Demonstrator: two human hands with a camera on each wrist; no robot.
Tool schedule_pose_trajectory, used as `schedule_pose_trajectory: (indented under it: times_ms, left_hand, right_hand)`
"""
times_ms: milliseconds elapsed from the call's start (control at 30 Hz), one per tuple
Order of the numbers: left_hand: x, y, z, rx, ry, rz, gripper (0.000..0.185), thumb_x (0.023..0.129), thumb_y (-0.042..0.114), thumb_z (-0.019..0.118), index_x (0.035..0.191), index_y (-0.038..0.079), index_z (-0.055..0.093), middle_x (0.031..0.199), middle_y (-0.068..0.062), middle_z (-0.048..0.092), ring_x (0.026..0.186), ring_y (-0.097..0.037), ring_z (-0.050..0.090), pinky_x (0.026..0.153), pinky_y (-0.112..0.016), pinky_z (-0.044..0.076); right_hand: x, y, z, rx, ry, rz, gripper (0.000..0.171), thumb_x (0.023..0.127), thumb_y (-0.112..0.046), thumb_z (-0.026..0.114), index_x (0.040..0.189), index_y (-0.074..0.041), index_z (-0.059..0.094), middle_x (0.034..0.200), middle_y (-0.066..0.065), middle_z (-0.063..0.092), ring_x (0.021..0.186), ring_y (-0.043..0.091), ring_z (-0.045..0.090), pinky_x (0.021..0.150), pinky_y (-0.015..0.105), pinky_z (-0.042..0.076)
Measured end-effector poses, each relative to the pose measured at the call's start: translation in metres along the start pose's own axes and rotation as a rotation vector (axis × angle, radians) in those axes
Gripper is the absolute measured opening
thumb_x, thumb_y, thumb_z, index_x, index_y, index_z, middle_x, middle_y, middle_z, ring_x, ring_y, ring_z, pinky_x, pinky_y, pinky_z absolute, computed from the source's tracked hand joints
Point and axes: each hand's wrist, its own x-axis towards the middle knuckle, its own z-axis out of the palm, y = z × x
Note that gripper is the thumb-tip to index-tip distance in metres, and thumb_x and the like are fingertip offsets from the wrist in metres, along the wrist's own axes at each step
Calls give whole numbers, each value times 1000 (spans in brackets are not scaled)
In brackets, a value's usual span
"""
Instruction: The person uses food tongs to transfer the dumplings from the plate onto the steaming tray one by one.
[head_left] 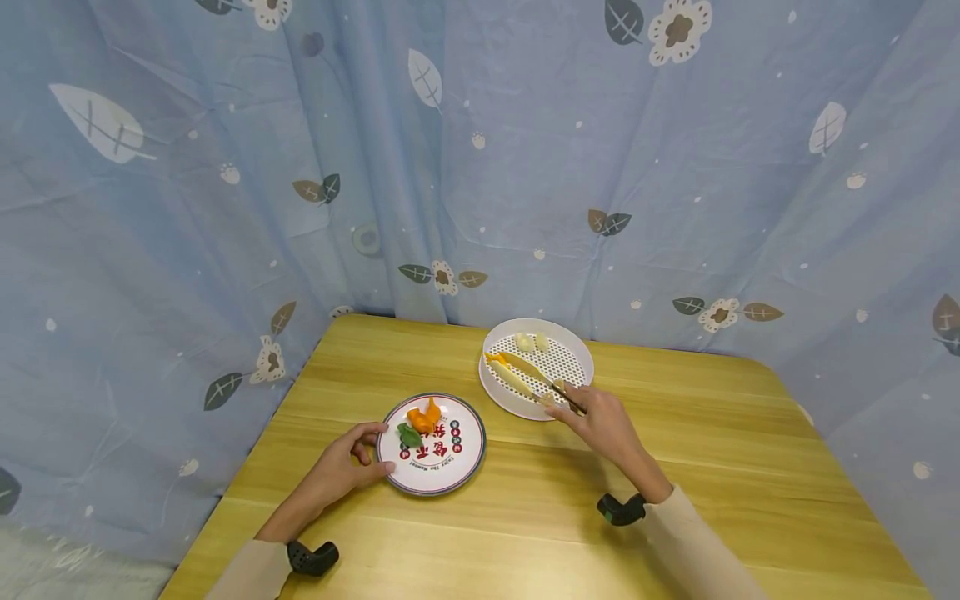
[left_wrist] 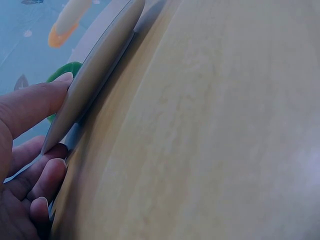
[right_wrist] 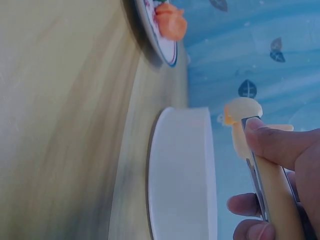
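My left hand [head_left: 341,467] grips the left rim of a round white plate [head_left: 468,442] with red lettering, thumb and fingers on either side of the edge. On the plate lie orange pieces [head_left: 423,419] and a green piece [head_left: 409,435]. In my right hand [head_left: 607,425] is a pair of tongs [head_left: 525,367] with pale, broad tips, also close up in the right wrist view. At those tips is a small orange piece [head_left: 495,358]. The tongs reach over a white round strainer tray [head_left: 583,354] with a perforated bottom, where pale yellow pieces [head_left: 525,342] lie.
Both things stand on a wood-grain table [head_left: 675,467], the strainer tray toward its back edge and the plate nearer to me on the left. A blue patterned curtain [head_left: 525,167] hangs behind the table and along its sides. Each wrist carries a black device [head_left: 622,509].
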Motion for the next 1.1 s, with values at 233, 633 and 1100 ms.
schedule_pose_trajectory:
  times_ms: [233,633,1100]
  left_hand:
    - [-1,0,0,-12,-4,-5,64,82,22,90,138,15,60,112,-10,56,89,-24,50,71,-28,42]
    - [-2,1,0,1,-8,3,64,83,22,89,139,13,59,113,-10,56,87,-23,50,71,-28,42]
    - [-3,3,0,11,4,4,63,83,22,89,138,13,59,113,-10,57,86,-23,50,71,-28,42]
  right_hand:
    - [10,11,2,-18,-2,53,54,89,-40,80,130,-5,71,64,-8,40,60,13,40,57,30,35]
    - [34,22,8,-7,-92,205,57,91,-44,78,132,-5,68,71,8,64,61,18,43,57,34,35]
    - [50,33,17,-25,-161,263,59,92,-47,76,134,-7,67,100,18,74,67,23,48,57,35,36]
